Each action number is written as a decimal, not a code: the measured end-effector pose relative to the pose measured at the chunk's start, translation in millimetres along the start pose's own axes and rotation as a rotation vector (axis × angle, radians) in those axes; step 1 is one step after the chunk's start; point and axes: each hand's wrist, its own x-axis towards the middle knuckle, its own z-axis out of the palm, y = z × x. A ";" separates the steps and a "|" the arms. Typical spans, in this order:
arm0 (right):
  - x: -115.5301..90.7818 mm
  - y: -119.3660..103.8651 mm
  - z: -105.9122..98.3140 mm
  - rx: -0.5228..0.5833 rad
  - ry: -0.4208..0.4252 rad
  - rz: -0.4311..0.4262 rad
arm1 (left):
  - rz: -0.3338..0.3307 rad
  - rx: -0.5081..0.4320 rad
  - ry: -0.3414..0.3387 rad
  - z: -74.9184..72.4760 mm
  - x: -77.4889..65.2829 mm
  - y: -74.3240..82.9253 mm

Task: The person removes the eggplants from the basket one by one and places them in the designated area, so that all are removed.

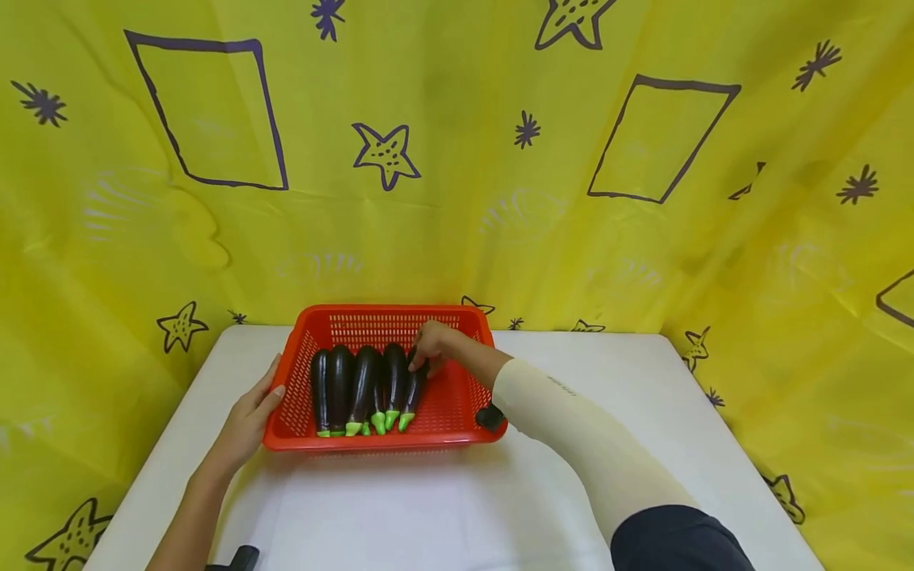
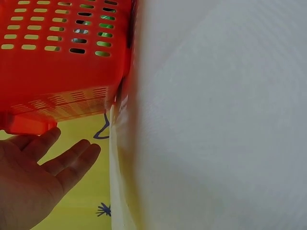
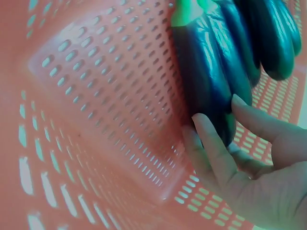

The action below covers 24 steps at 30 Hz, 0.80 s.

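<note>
A red plastic basket (image 1: pixel 457 412) with slotted walls holds several glossy dark eggplants (image 1: pixel 341 388), lying side by side with their green stem ends toward the person. Inside it, my right hand (image 1: pixel 433 346) grips the rounded far end of the rightmost eggplant (image 1: pixel 412 392). The right wrist view shows this hand (image 3: pixel 240 163) with thumb and fingers around the dark tip of that eggplant (image 3: pixel 199 67). At the basket's left rim, my left hand (image 1: pixel 250 416) touches the edge; in the left wrist view its fingers (image 2: pixel 72 167) are spread and fairly straight beside the rim.
The basket stands on a white table (image 1: pixel 571 492), near its far edge. Yellow cloth (image 1: pixel 457 238) printed with dark stars and outlines hangs behind and around the table. A dark object (image 1: pixel 245 557) shows at the lower left, by the left forearm.
</note>
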 end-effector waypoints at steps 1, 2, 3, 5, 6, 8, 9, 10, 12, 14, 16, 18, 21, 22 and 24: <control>0.6 1.8 -1.9 0.034 -0.011 0.001 | 0.000 0.002 0.002 -0.1 0.0 0.2; 1.3 3.6 -3.6 0.078 -0.023 0.002 | 0.002 0.006 0.005 -0.3 0.2 0.4; 3.1 5.7 -5.4 0.109 -0.033 0.004 | 0.005 0.009 0.008 -0.4 0.4 0.7; 7.7 9.4 -7.4 0.150 -0.046 0.008 | 0.008 0.015 0.012 -0.9 0.7 1.3; 9.6 10.8 -8.0 0.163 -0.048 0.010 | 0.009 0.021 0.016 -1.1 1.0 1.3; 12.2 13.3 -8.5 0.175 -0.058 0.002 | 0.006 0.026 0.015 -1.7 1.1 1.6; 13.2 14.4 -8.6 0.178 -0.062 -0.004 | 0.002 0.027 0.012 -1.9 1.0 1.6; 14.0 15.3 -8.6 0.178 -0.064 -0.011 | -0.003 0.029 0.010 -2.2 0.9 1.5; 15.2 17.0 -8.5 0.181 -0.068 -0.022 | -0.014 0.032 0.006 -2.5 0.6 1.4; 15.4 18.2 -8.3 0.184 -0.070 -0.030 | -0.020 0.034 0.004 -2.4 0.2 1.2; 15.4 19.4 -7.9 0.187 -0.067 -0.036 | -0.021 0.030 0.003 -1.8 -0.1 1.0; 15.3 20.6 -7.6 0.194 -0.069 -0.040 | -0.018 0.018 0.003 -0.9 -0.4 0.6; 15.3 22.0 -7.5 0.202 -0.073 -0.052 | -0.010 -0.002 0.007 0.7 -0.9 0.0; 15.3 22.5 -7.7 0.205 -0.075 -0.057 | -0.008 -0.002 0.009 1.1 -1.1 0.0; 15.3 23.3 -8.1 0.209 -0.080 -0.069 | -0.005 0.003 0.015 1.6 -1.4 0.3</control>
